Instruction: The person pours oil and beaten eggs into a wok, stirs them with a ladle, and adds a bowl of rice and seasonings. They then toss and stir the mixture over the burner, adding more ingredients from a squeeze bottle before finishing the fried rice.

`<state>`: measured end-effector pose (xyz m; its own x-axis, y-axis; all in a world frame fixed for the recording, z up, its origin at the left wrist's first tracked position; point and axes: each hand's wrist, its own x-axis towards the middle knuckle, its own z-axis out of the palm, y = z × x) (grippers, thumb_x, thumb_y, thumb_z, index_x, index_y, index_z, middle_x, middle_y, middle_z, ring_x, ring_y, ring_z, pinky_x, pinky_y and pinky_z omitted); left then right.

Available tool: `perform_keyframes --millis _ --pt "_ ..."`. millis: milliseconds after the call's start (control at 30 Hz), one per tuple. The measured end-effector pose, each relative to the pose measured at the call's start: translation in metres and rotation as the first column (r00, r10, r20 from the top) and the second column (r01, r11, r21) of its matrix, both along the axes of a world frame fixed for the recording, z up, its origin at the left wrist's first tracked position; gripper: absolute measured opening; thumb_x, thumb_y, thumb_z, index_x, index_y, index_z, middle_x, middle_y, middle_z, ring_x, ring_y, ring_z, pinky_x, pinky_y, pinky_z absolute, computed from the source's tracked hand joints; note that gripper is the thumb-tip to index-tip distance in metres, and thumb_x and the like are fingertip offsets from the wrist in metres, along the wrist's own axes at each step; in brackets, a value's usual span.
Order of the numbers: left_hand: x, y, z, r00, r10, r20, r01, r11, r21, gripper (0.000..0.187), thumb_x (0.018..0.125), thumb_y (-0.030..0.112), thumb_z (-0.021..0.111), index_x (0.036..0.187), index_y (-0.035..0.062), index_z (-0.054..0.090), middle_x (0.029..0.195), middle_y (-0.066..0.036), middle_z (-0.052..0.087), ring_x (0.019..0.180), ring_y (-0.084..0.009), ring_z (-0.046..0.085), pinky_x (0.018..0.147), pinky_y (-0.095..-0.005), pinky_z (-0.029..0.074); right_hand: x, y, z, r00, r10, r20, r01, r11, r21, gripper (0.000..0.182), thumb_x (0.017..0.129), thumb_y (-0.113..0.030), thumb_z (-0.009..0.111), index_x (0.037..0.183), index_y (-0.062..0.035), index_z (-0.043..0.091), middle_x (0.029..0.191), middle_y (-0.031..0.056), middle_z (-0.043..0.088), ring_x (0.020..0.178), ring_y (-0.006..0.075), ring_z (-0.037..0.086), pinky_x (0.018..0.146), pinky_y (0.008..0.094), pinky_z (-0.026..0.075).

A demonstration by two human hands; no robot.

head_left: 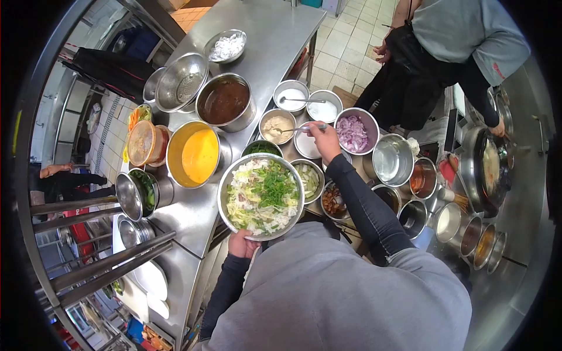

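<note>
Currently, per the head view: holding a large round bowl (221, 202) by the near rim with the left grip (241, 244). Located at scene centre, just in front of the grey-clad torso (351, 292). Loaded with chopped greens (275, 187) on the right and pale shreds (238, 202) on the left. Pinching the handle of a metal spoon (297, 128) with the right grip (323, 137), narrow around it, to the far right of the bowl. Pointed leftward, with the spoon's head at a tub of tan powder (261, 127). Impossible to tell contact from hovering there. Beyond the tub, note two white-filled tubs (274, 97), one with a second spoon (304, 100) across it. To the right of the right grip, note chopped purple onion (352, 133) in a metal pot (373, 121). On the desk (275, 29) to the left, note a pot of yellow liquid (175, 153) and, farther back, a pot of dark brown liquid (248, 114). At far right, observe a second person in grey (451, 35), with one hand (498, 130) near the rim of a wide pan (494, 199).
</note>
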<state>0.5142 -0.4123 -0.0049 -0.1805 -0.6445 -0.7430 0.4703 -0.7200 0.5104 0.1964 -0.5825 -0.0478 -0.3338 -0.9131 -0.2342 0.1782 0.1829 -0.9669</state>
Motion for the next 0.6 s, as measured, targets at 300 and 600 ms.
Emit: perform_keyframes --millis 300,600 --pt "-0.033 -0.064 -0.006 0.997 -0.050 0.050 0.053 0.996 -0.073 0.040 0.079 0.004 0.045 0.119 -0.0015 0.044 0.090 -0.014 0.064 0.065 -0.0218 0.064 0.048 -0.0309 0.052 -0.047 0.032 0.092 1.000 0.002 0.008 -0.001 0.993 -0.115 0.017 0.093 -0.017 0.056 0.101 -0.0060 0.067 0.086 0.0010 0.067 0.076 0.0068 0.058 0.064 0.0205 0.042" --pt "-0.042 -0.074 -0.002 0.989 -0.101 -0.105 0.090 0.990 -0.111 0.040 0.078 0.008 0.045 0.116 -0.0033 0.047 0.091 -0.014 0.065 0.066 -0.0242 0.064 0.051 -0.0332 0.052 -0.098 0.017 0.040 0.606 -0.191 -0.772 0.044 0.977 -0.207 0.019 0.084 -0.022 0.061 0.091 -0.0088 0.071 0.087 0.0133 0.069 0.082 0.0301 0.065 0.075 0.0377 0.050"
